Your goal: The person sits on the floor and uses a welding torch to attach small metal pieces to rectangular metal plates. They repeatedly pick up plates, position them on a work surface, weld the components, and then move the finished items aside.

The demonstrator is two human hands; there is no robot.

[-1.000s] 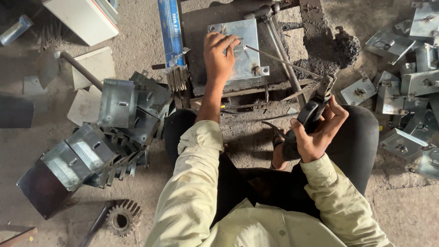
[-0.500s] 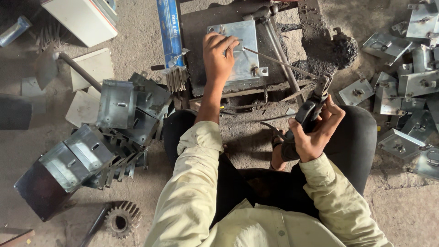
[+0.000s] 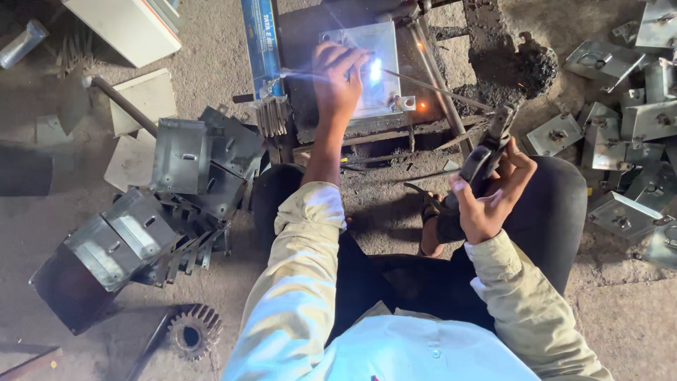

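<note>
At upper centre, your left hand (image 3: 337,79) presses curled fingers onto the square grey metal plate (image 3: 367,67), glaring white at the arc. Lower right, your right hand (image 3: 490,197) grips the black electrode holder (image 3: 483,159) closed.

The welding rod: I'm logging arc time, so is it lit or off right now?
Lit: a bright blue-white glare shows at the thin welding rod's tip on the square grey metal plate, beside the left hand.
</note>
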